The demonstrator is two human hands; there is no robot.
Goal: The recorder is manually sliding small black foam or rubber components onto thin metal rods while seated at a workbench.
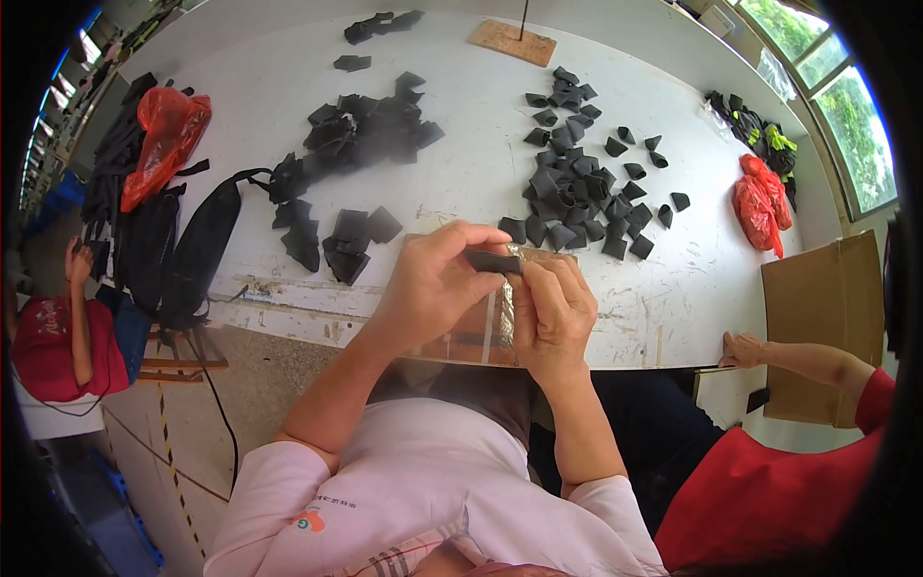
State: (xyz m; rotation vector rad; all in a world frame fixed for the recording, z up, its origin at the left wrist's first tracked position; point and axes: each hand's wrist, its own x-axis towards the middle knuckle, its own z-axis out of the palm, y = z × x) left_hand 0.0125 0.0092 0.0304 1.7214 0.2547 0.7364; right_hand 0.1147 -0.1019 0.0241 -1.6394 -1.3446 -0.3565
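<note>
Close over the table's near edge, my left hand (pixel 428 284) and my right hand (pixel 556 313) are both closed on one small black fabric piece (pixel 490 262). Left fingers pinch one end of it and right fingers the other. Beneath them lies a brown board (pixel 433 348) with a strip of shiny tape (pixel 508 322) across it. Just beyond my right hand is a pile of folded black pieces (pixel 572 188), cone-like in shape. Flatter black pieces (pixel 361 135) are heaped to the left, some of them close to my left hand.
A wooden block with an upright rod (pixel 514 40) stands at the far side. Red plastic bags (pixel 173 130) and black bags (pixel 207 245) lie left; another red bag (pixel 760 204) lies right. A co-worker's hand (pixel 742 349) rests at the right edge near a cardboard box (pixel 827 327). Another person sits far left.
</note>
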